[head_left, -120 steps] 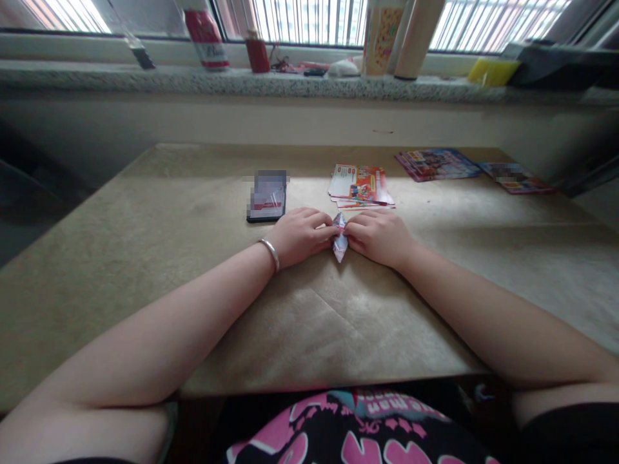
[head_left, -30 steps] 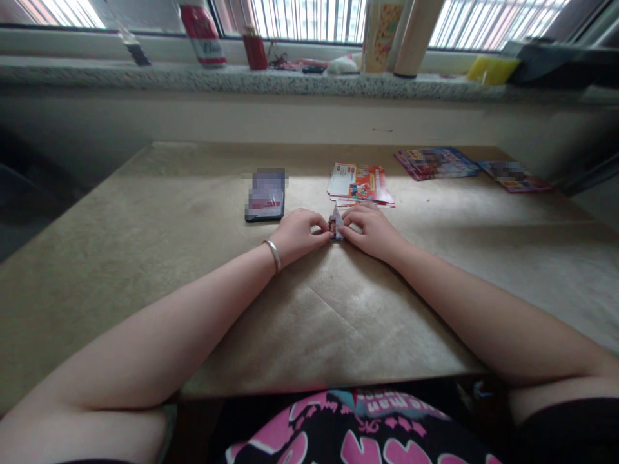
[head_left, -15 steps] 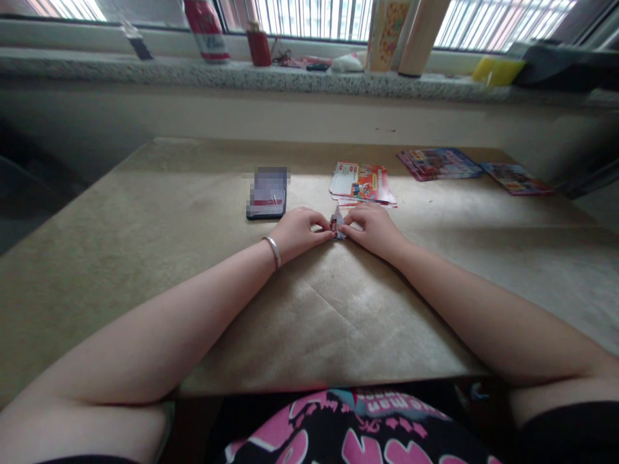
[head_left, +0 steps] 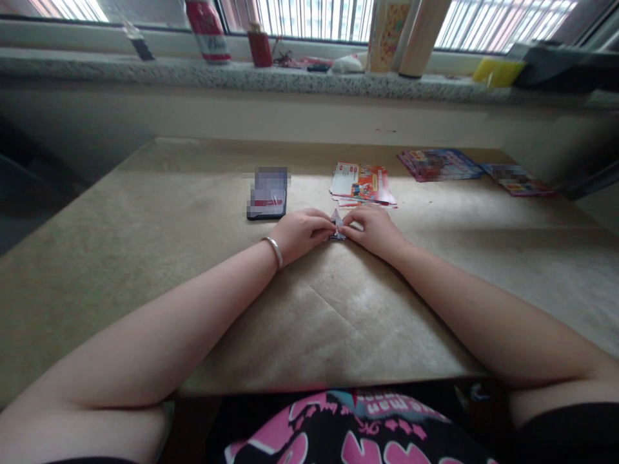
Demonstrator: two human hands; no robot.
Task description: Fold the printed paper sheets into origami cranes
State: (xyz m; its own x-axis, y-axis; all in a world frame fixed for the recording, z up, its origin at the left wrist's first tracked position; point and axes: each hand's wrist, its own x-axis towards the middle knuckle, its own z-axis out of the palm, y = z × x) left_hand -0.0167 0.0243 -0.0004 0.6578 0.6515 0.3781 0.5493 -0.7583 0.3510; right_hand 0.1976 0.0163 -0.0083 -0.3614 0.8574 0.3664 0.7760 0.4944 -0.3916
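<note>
Head view: since four seconds ago, the folded paper [head_left: 338, 222] has changed from a slender diamond with a tip towards the near edge to a compact peaked form; since half a second ago, the fingers of the left hand [head_left: 304, 233] have spread farther over it. The paper is thin, creased and pale, with darker print along its near edge. It rests at the middle of the worktop [head_left: 319, 309], whose tan covering is smooth and faintly wrinkled. A smooth, rounded metal bangle [head_left: 273, 252] encircles the left wrist. The paper lies between the hands, touching the fingertips of both: the left hand is nearly closed in a pinch at its left side, while the right hand [head_left: 374, 227], thumb and forefinger bowed apart, grips its right side. Its peak points far, towards the glossy rectangular cards [head_left: 362, 183]; its visible long axis runs near to far, partly hidden by fingers.
</note>
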